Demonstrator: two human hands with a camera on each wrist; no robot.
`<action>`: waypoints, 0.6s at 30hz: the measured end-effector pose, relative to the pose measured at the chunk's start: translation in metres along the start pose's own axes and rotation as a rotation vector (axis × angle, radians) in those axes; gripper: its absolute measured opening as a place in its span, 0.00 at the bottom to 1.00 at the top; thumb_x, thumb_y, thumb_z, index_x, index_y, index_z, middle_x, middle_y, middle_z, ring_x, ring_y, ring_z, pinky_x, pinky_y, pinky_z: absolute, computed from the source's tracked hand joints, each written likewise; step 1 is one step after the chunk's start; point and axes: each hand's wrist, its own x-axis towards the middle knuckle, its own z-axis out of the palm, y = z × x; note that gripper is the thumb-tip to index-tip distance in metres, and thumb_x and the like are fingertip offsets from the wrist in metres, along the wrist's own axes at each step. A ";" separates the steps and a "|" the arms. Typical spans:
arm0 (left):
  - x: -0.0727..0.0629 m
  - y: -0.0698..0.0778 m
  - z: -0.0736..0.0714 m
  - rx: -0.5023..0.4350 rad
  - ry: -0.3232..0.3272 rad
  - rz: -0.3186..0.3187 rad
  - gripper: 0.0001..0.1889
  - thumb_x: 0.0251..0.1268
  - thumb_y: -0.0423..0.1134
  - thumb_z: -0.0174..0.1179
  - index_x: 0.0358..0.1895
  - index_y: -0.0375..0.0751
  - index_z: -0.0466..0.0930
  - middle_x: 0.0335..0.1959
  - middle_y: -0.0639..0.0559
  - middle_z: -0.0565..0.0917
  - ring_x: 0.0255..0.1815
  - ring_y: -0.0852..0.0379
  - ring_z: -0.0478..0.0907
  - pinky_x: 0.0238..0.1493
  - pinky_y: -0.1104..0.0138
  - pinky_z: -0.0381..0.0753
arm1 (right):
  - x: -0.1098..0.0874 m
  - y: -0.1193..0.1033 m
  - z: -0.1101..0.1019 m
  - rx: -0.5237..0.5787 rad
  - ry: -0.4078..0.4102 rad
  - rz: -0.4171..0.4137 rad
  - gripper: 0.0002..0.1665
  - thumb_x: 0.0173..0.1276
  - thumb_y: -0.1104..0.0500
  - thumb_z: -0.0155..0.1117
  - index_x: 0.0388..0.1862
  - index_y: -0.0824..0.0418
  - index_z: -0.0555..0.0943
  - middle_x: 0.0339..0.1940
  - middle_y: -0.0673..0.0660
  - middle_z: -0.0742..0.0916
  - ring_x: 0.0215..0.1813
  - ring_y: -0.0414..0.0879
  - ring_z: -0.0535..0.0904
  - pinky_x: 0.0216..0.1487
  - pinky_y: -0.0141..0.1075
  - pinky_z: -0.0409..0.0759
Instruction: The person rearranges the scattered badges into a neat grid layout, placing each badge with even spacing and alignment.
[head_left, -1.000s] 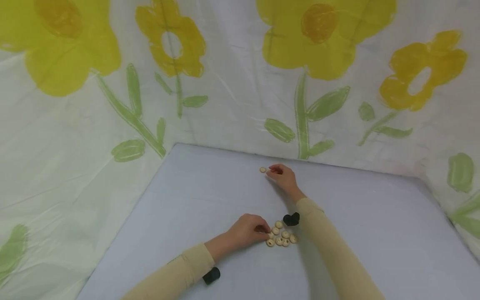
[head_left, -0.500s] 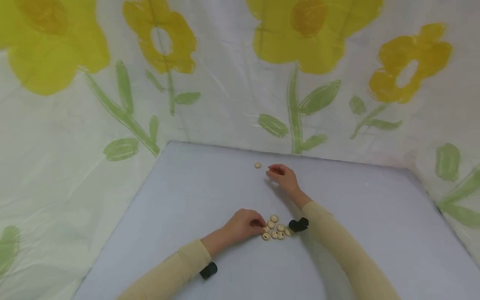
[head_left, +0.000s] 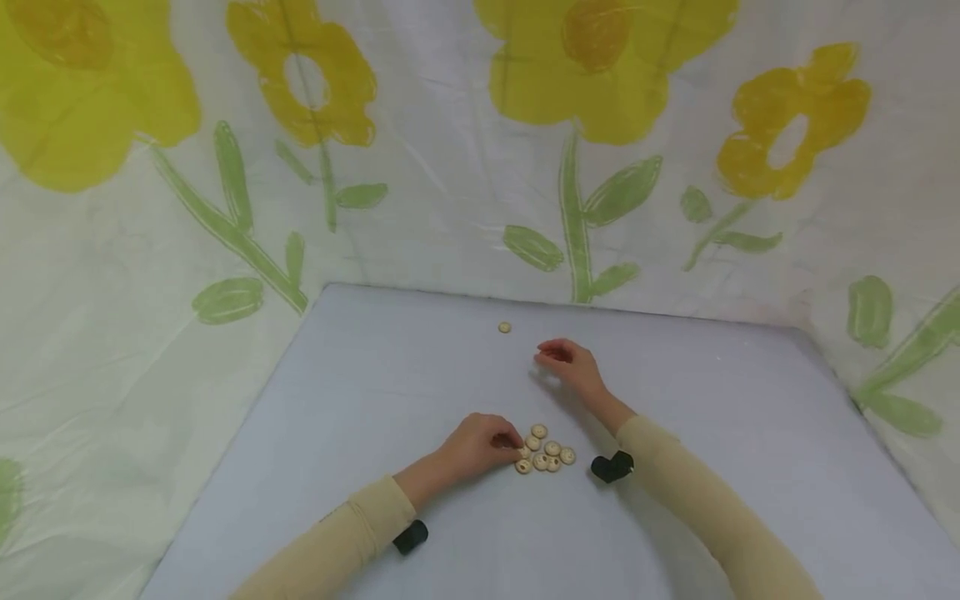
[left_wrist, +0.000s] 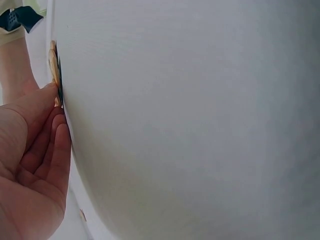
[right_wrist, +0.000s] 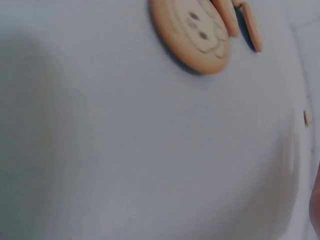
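The left hand (head_left: 474, 443) pinches a disc (head_left: 524, 453) at the cluster's left edge; a light rim grip should spare its neighbours (head_left: 552, 448)! The right hand (head_left: 573, 369), fingers loose, hangs empty near the lone far disc (head_left: 505, 327).

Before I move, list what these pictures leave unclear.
Head view: pinched disc, partly hidden by the left hand.
Head view: markings on the far disc, too small.
Right wrist view: right hand, mostly cut off by the right edge.
Right wrist view: nearest disc, cropped at top.
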 end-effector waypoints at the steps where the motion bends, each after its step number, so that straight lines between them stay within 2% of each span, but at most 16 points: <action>1: 0.000 0.000 0.000 -0.001 0.001 0.003 0.04 0.58 0.35 0.69 0.37 0.41 0.87 0.34 0.55 0.86 0.37 0.64 0.80 0.42 0.72 0.78 | -0.003 0.000 -0.001 0.001 -0.004 0.003 0.19 0.64 0.55 0.71 0.49 0.64 0.83 0.40 0.55 0.87 0.41 0.40 0.80 0.41 0.28 0.75; 9: 0.000 0.001 -0.001 -0.021 -0.001 0.009 0.04 0.59 0.34 0.69 0.37 0.40 0.87 0.35 0.54 0.86 0.36 0.64 0.81 0.42 0.72 0.79 | -0.021 0.003 -0.008 -0.005 -0.029 0.034 0.18 0.63 0.54 0.71 0.48 0.62 0.83 0.39 0.53 0.87 0.41 0.42 0.80 0.40 0.30 0.75; 18: 0.000 0.002 -0.001 -0.020 0.007 0.035 0.05 0.59 0.33 0.69 0.37 0.39 0.86 0.35 0.53 0.86 0.37 0.64 0.81 0.42 0.71 0.79 | -0.038 0.007 -0.014 -0.026 -0.063 0.027 0.18 0.64 0.53 0.71 0.49 0.61 0.83 0.39 0.53 0.86 0.42 0.44 0.80 0.45 0.33 0.74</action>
